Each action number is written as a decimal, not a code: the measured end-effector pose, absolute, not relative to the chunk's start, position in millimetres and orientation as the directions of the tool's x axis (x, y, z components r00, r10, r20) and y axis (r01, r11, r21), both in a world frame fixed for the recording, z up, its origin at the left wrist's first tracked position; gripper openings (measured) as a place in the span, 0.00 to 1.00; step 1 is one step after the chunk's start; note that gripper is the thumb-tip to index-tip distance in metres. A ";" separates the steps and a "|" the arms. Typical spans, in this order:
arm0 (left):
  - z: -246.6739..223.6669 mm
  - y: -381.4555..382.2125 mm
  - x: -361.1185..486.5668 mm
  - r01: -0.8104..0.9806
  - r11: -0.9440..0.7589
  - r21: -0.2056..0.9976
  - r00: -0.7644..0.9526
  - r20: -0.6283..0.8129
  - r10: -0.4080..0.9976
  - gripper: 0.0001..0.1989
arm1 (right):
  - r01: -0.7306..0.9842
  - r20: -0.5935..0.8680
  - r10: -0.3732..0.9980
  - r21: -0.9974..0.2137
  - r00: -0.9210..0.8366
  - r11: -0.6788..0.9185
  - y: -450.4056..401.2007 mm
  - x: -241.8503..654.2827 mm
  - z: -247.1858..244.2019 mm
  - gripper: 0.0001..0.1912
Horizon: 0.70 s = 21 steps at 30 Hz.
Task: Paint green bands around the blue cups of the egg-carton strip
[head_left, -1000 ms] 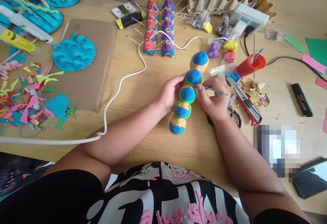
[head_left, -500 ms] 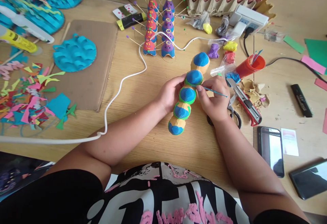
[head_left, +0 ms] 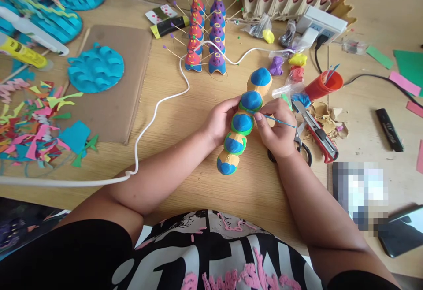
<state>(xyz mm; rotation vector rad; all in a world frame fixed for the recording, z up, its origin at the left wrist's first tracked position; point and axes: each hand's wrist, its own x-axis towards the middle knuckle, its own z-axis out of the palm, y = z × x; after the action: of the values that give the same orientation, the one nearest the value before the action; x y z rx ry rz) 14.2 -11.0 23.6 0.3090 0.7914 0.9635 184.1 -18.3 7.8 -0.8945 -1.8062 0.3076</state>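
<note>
My left hand (head_left: 223,120) is closed on the left side of an egg-carton strip (head_left: 243,122), a row of several bumps capped in blue, some ringed with green, on bare tan card. The strip slants above the table, its far end tipped to the right. In my right hand (head_left: 277,124) a thin blue stick (head_left: 277,120) is pinched between thumb and fingers. Its tip touches the strip between the second and third bumps from the far end. The fingertips behind the strip are hidden. Scissors (head_left: 306,149) lie partly under my right wrist.
Red and purple egg-carton figures (head_left: 217,63) stand beyond the strip, with a white cable (head_left: 158,105) running past them. A red box cutter (head_left: 317,133), an orange cup (head_left: 325,85) and clay lumps (head_left: 276,66) lie to the right. Brown cardboard (head_left: 109,118) lies left.
The blue stick has shifted slightly in my right hand, its free end a little lower and further right. My left hand keeps its hold on the strip.
</note>
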 end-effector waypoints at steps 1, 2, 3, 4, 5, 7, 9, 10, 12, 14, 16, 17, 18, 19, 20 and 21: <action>23.8 -11.2 14.3 -0.616 0.552 0.562 0.329 -0.454 0.828 0.20 | 0.446 0.692 0.703 -0.583 -0.165 0.679 -18.0 184.5 6.9 0.15; 23.9 -11.3 14.2 -0.622 0.546 0.561 0.335 -0.440 0.833 0.19 | 0.467 0.690 0.706 -0.578 -0.157 0.669 -17.7 184.9 5.9 0.15; 23.9 -11.3 14.1 -0.632 0.537 0.559 0.341 -0.422 0.840 0.19 | 0.488 0.689 0.709 -0.572 -0.150 0.659 -17.4 185.1 4.9 0.15; 23.7 -11.3 13.9 -0.638 0.530 0.558 0.345 -0.408 0.845 0.19 | 0.506 0.685 0.713 -0.568 -0.147 0.649 -17.2 185.3 4.1 0.16; 23.5 -11.3 13.7 -0.639 0.529 0.559 0.348 -0.403 0.846 0.19 | 0.518 0.679 0.720 -0.568 -0.146 0.640 -17.0 185.4 3.5 0.16; 23.3 -11.2 13.4 -0.622 0.544 0.563 0.353 -0.419 0.837 0.20 | 0.522 0.668 0.729 -0.574 -0.148 0.632 -17.0 185.3 3.3 0.17; 23.4 -11.2 13.4 -0.607 0.559 0.564 0.358 -0.434 0.827 0.21 | 0.514 0.662 0.733 -0.580 -0.156 0.632 -17.5 184.8 4.2 0.18; 23.5 -11.2 13.5 -0.610 0.561 0.560 0.360 -0.434 0.825 0.22 | 0.507 0.662 0.732 -0.581 -0.161 0.637 -17.9 184.4 5.0 0.18; 23.9 -11.3 13.8 -0.632 0.552 0.545 0.358 -0.426 0.831 0.21 | 0.478 0.674 0.715 -0.575 -0.183 0.664 -18.6 183.7 6.6 0.18; 24.4 -11.2 13.9 -0.659 0.544 0.519 0.348 -0.431 0.833 0.21 | 0.434 0.697 0.686 -0.563 -0.208 0.704 -19.1 183.1 8.0 0.17; 25.1 -10.8 13.8 -0.680 0.551 0.484 0.348 -0.449 0.823 0.20 | 0.406 0.710 0.671 -0.560 -0.214 0.722 -19.4 182.9 8.8 0.16; 25.5 -10.7 13.6 -0.685 0.561 0.465 0.353 -0.461 0.814 0.20 | 0.404 0.708 0.675 -0.566 -0.208 0.719 -19.6 182.9 8.9 0.15; 25.8 -10.5 13.4 -0.686 0.573 0.447 0.361 -0.475 0.803 0.19 | 0.405 0.704 0.682 -0.575 -0.198 0.711 -19.7 183.0 9.0 0.15; 26.2 -10.4 13.2 -0.685 0.587 0.431 0.368 -0.489 0.790 0.19 | 0.405 0.699 0.690 -0.584 -0.190 0.703 -19.8 183.1 8.9 0.15; 26.5 -10.4 13.0 -0.684 0.598 0.419 0.375 -0.501 0.780 0.18 | 0.403 0.696 0.694 -0.590 -0.185 0.699 -19.8 183.1 8.7 0.15; 26.9 -10.4 12.9 -0.683 0.604 0.410 0.379 -0.508 0.773 0.18 | 0.401 0.697 0.693 -0.591 -0.185 0.700 -19.8 183.1 8.6 0.15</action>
<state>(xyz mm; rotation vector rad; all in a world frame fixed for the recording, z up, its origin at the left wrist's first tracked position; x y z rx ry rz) 12.9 -10.4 26.9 0.1403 0.7264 0.9338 183.1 -19.8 8.6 -0.8638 -1.8098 0.3323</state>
